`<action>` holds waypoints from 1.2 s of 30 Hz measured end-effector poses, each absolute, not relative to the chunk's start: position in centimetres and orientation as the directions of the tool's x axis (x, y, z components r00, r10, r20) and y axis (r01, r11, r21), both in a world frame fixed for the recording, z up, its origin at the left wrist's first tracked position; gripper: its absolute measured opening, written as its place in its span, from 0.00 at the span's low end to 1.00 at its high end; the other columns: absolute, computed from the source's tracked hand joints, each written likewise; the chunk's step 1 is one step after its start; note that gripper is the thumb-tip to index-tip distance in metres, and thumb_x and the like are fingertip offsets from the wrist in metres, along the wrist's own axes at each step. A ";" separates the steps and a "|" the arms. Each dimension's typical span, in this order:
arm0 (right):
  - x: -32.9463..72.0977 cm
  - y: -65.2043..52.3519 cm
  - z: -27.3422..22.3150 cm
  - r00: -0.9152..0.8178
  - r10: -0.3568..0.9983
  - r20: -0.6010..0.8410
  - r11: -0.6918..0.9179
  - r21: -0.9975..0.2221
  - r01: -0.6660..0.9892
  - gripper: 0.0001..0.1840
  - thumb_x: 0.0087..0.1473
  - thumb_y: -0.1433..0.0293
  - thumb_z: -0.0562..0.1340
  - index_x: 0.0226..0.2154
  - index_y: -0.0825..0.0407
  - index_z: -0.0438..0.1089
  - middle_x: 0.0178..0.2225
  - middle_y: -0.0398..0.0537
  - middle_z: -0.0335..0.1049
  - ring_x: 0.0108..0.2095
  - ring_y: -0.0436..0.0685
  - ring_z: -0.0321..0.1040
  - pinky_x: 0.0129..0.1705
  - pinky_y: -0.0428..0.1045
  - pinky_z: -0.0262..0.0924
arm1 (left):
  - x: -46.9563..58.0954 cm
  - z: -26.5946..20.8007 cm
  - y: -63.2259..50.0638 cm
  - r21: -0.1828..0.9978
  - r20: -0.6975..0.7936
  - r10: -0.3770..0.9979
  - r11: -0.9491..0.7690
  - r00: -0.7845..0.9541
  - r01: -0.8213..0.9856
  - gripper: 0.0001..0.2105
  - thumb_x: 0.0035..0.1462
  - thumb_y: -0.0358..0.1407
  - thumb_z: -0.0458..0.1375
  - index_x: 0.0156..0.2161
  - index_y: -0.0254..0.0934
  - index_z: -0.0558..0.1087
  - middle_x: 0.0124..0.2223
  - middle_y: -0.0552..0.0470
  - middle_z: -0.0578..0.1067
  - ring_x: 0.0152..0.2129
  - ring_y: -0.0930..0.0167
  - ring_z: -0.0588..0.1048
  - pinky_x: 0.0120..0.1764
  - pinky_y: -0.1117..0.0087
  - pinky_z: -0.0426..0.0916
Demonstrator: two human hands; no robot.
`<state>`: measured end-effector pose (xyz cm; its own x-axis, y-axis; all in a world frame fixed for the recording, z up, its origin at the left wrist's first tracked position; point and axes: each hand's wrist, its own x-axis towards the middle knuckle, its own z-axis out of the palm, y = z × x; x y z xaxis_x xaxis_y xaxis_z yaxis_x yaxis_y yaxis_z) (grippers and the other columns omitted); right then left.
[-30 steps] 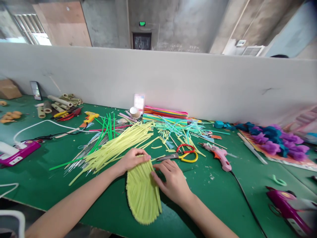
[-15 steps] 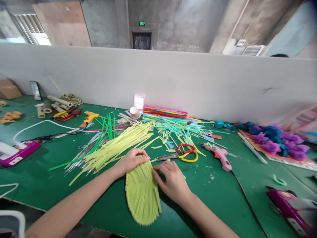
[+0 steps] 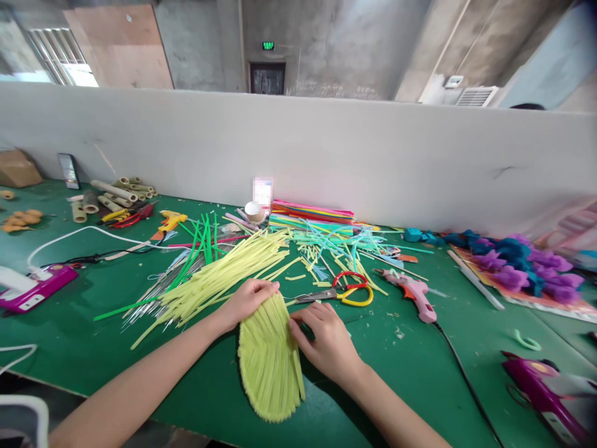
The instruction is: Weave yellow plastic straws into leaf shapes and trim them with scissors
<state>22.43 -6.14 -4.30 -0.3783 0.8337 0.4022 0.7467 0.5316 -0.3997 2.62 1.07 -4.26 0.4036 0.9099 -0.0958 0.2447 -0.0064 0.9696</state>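
Note:
A leaf-shaped panel of yellow-green pipe cleaners (image 3: 270, 361), laid side by side in slanting rows, is between my hands just above or on the table. My left hand (image 3: 252, 300) pinches its narrow top end from the left. At the upper right edge, my right hand (image 3: 324, 339) has its fingers curled and closed on the outermost pipe cleaner; the fingertips are partly hidden. Scissors (image 3: 345, 290) with one red and one yellow handle lie right beyond my right hand. A big bundle of loose yellow-green pipe cleaners (image 3: 224, 274) is spread beyond my left hand.
A pink glue gun (image 3: 417, 295) lies to the right, its cord running to the front. Behind are turquoise pipe cleaners (image 3: 326, 236) and short cut pieces. Farther left are a yellow glue gun (image 3: 170, 223), bamboo tubes (image 3: 116, 194) and a magenta power strip (image 3: 40, 291). Purple flowers (image 3: 513, 267) sit right.
The panel has shifted very slightly, its lower end a little up and right. Both hands keep nearly the same place and hold.

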 end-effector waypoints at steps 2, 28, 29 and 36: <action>22.5 -6.1 -4.3 -0.379 0.834 0.402 0.532 -0.400 0.746 0.09 0.61 0.69 0.55 0.35 0.50 0.70 0.30 0.46 0.72 0.34 0.56 0.66 0.40 0.51 0.54 | 2.7 -4.3 1.0 0.973 -0.119 0.917 0.031 0.381 0.229 0.24 0.56 0.55 0.52 0.32 0.33 0.76 0.26 0.53 0.74 0.24 0.70 0.70 0.29 0.72 0.60; 34.6 -1.7 -3.8 -0.113 0.948 0.296 0.177 -0.202 0.963 0.22 0.47 0.80 0.53 0.45 0.53 0.69 0.46 0.52 0.69 0.49 0.63 0.63 0.52 0.56 0.58 | 0.9 -1.8 1.7 0.887 -0.380 0.839 0.450 0.390 -0.101 0.12 0.45 0.39 0.68 0.36 0.36 0.78 0.34 0.50 0.78 0.30 0.67 0.77 0.33 0.70 0.72; 34.6 -1.6 -4.0 -0.125 0.951 0.281 0.187 -0.203 0.961 0.23 0.47 0.81 0.53 0.46 0.52 0.69 0.48 0.52 0.69 0.50 0.62 0.62 0.54 0.56 0.57 | 0.8 -1.7 1.7 0.891 -0.377 0.841 0.443 0.388 -0.096 0.12 0.45 0.39 0.68 0.36 0.37 0.78 0.34 0.50 0.78 0.30 0.67 0.77 0.33 0.70 0.71; 34.4 -1.3 -4.5 -0.161 0.964 0.209 0.210 -0.240 0.948 0.25 0.49 0.80 0.54 0.50 0.49 0.66 0.53 0.50 0.67 0.53 0.61 0.62 0.54 0.55 0.57 | 0.7 -1.4 1.5 0.907 -0.368 0.800 0.422 0.474 -0.008 0.12 0.49 0.40 0.65 0.39 0.37 0.78 0.34 0.51 0.78 0.30 0.68 0.76 0.32 0.72 0.70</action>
<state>34.39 -1.30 -4.54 -0.1609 0.9645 0.2095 0.9476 0.2103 -0.2404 0.67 1.50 -1.40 0.4737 0.8001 -0.3680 -0.0080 0.4217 0.9067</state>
